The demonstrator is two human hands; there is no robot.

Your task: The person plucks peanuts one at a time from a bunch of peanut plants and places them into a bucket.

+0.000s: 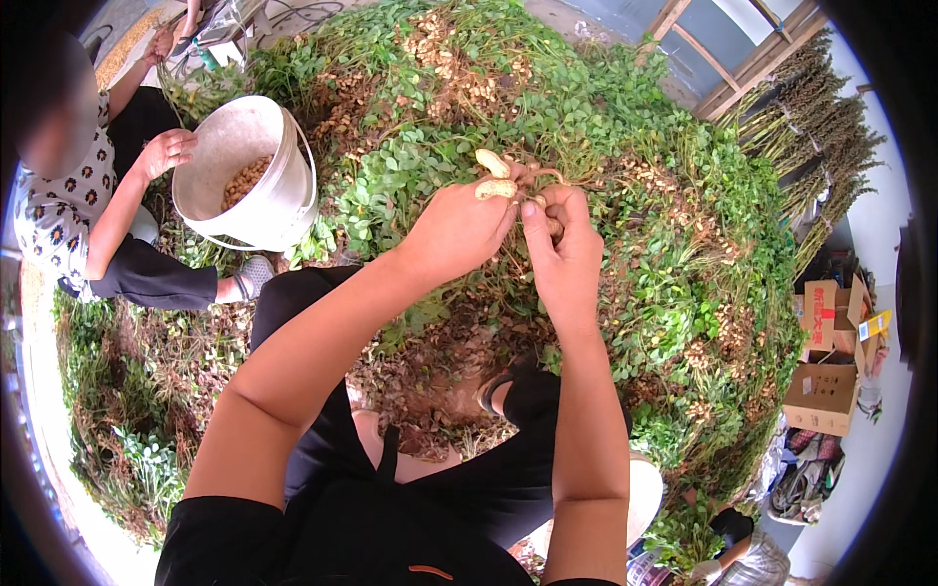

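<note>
Centre frame: left hand point(459, 227) and right hand point(562, 244) both pinched on peanut pods point(494, 178) above the heaped plants point(635, 195). Upper left: a white bucket point(278, 200) part-filled with pods, another person's hand point(168, 151) on its rim.

This is a farmyard work area where harvested peanuts are stripped from their plants, under open daylight. A big heap of uprooted peanut plants point(586, 166), green leaves tangled with roots and pale pods, fills most of the ground, and a white bucket point(256, 186) partly filled with picked pods lies tilted beside it. Tied bundles of dry stalks point(816, 127) lean against a wooden frame point(743, 59), with cardboard boxes point(826, 361) stacked near a wall.
</note>
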